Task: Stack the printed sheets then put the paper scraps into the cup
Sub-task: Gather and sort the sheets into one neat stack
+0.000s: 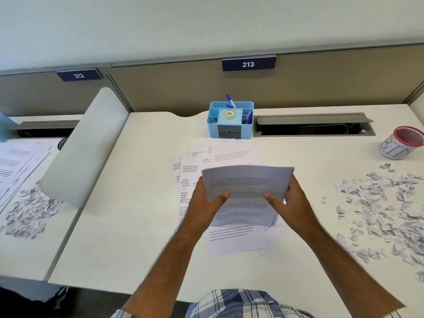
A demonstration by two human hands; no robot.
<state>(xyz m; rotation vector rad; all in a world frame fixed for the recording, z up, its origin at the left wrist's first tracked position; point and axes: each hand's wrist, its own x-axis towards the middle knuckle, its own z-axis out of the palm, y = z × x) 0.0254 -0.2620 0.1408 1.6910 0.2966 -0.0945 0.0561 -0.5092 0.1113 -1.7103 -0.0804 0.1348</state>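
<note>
White printed sheets (pixel 246 187) gripped at both edges by left hand (pixel 207 203) and right hand (pixel 290 200); scraps (pixel 390 214) beside cup (pixel 400 143).

White sheets (pixel 246 187) with black print, white counter (pixel 142 203), light-blue organizer (pixel 230 127), red-rimmed white cup (pixel 400 145), my shirt (pixel 241 304) blue-white plaid.

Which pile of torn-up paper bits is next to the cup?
The pile of scraps on the right. It spreads out just below the red-rimmed cup. The other scrap pile lies far left, beyond the divider.
</note>
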